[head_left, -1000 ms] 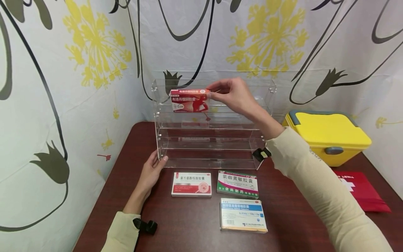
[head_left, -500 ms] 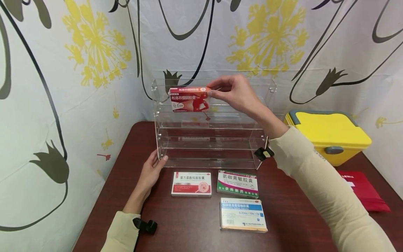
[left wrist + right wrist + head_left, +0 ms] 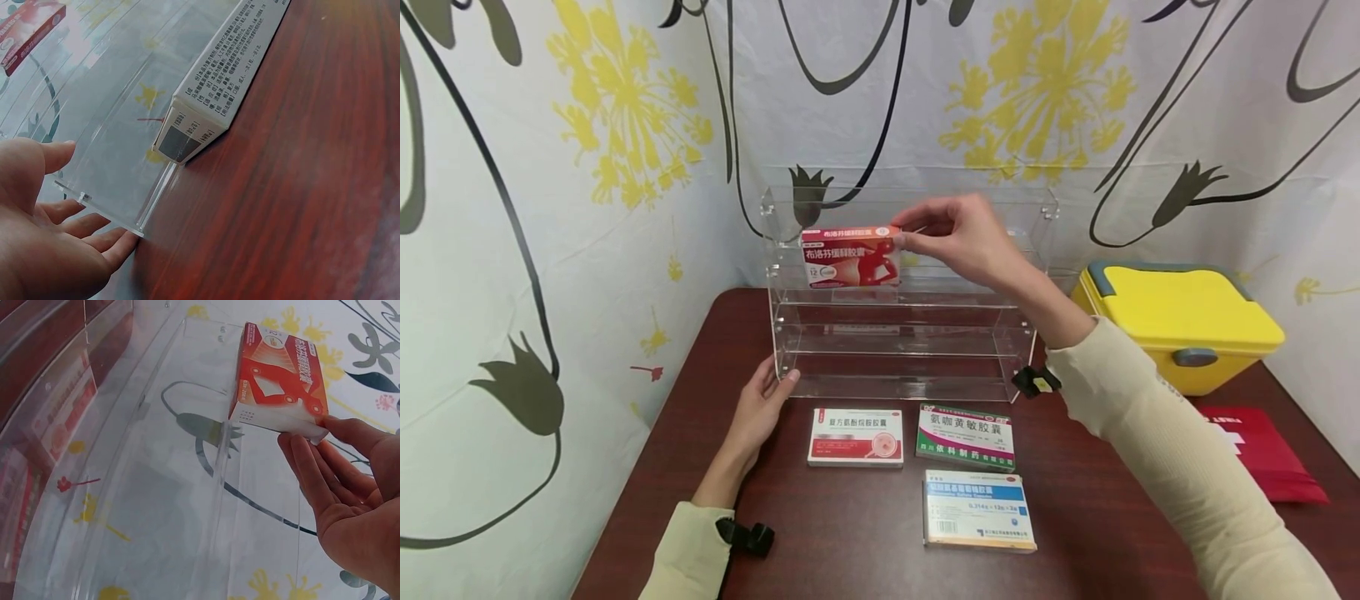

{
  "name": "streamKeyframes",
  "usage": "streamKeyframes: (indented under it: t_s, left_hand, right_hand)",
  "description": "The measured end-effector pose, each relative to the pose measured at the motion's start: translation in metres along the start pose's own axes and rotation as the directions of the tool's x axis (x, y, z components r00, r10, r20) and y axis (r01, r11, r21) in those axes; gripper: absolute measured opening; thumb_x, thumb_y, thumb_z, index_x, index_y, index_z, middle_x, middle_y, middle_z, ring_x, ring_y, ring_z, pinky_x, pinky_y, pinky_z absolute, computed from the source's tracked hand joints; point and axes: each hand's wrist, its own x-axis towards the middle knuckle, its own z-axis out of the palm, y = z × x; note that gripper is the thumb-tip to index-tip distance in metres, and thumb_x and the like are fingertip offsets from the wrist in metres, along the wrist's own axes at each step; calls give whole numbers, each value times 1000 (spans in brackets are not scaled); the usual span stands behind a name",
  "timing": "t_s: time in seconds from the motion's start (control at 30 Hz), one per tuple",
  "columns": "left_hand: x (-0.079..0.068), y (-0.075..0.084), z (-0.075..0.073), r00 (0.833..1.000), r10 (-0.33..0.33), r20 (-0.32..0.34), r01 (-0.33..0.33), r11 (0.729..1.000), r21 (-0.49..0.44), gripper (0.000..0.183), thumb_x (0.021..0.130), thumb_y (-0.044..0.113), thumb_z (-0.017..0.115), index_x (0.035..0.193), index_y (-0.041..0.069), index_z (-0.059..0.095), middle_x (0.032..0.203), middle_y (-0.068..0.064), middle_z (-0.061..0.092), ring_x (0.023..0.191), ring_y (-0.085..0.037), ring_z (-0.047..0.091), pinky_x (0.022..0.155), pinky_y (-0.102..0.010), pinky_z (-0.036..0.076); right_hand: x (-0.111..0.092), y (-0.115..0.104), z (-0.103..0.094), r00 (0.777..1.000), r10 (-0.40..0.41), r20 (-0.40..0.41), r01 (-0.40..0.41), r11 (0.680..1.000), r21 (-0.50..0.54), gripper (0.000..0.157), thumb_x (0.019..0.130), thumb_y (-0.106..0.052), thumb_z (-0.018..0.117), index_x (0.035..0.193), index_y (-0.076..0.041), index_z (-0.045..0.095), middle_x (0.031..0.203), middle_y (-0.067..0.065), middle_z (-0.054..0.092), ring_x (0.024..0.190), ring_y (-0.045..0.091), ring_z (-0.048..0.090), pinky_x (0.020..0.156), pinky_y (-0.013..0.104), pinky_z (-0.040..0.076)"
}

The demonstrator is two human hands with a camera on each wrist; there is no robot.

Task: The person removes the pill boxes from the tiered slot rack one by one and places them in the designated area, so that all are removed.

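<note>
My right hand [image 3: 966,237] pinches the right end of a red-and-white medicine box [image 3: 850,265] between thumb and fingers. The box stands upright, its printed front facing me, and overlaps the upper tiers of a clear acrylic display rack [image 3: 898,387]. In the right wrist view the red box [image 3: 281,375] is held at one end by the fingertips, over the clear shelves. My left hand [image 3: 763,408] holds the rack's lower left corner. Seen from the left wrist, that hand [image 3: 56,231] has its thumb and fingers on either side of the rack's clear edge.
Before the rack lie a white-and-red medicine box [image 3: 856,437], a green-and-white one [image 3: 966,437] and a blue-and-white one [image 3: 979,511]. A yellow case [image 3: 1187,325] with a grey handle stands to the right, near a red first-aid pouch [image 3: 1270,467]. Patterned cloth [image 3: 625,350] hangs behind.
After a slight rise, my right hand has lowered the red medicine box a little in front of the rack. My left hand stays at the rack's corner.
</note>
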Motion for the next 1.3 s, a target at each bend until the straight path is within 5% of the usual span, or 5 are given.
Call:
streamKeyframes:
  t_s: [0.53, 1.3]
  left_hand:
    - [1, 0, 0, 1000, -15, -12, 15, 1000, 15, 79, 91, 54, 62, 154, 20, 30, 152, -3, 39, 136, -18, 39, 108, -37, 37]
    - [2, 1, 0, 998, -46, -34, 47, 999, 26, 71, 96, 45, 60, 154, 18, 29, 151, -3, 40, 137, -20, 38, 109, -38, 36]
  right_hand:
    - [-27, 7, 19, 998, 46, 44, -48, 998, 47, 19, 90, -21, 75, 107, -13, 75, 95, -1, 73, 81, 15, 69, 71, 30, 56]
    - [-82, 25, 60, 991, 97, 94, -105, 991, 88, 20, 88, -28, 76, 106, -18, 75, 94, -5, 72, 75, 21, 66, 62, 30, 55]
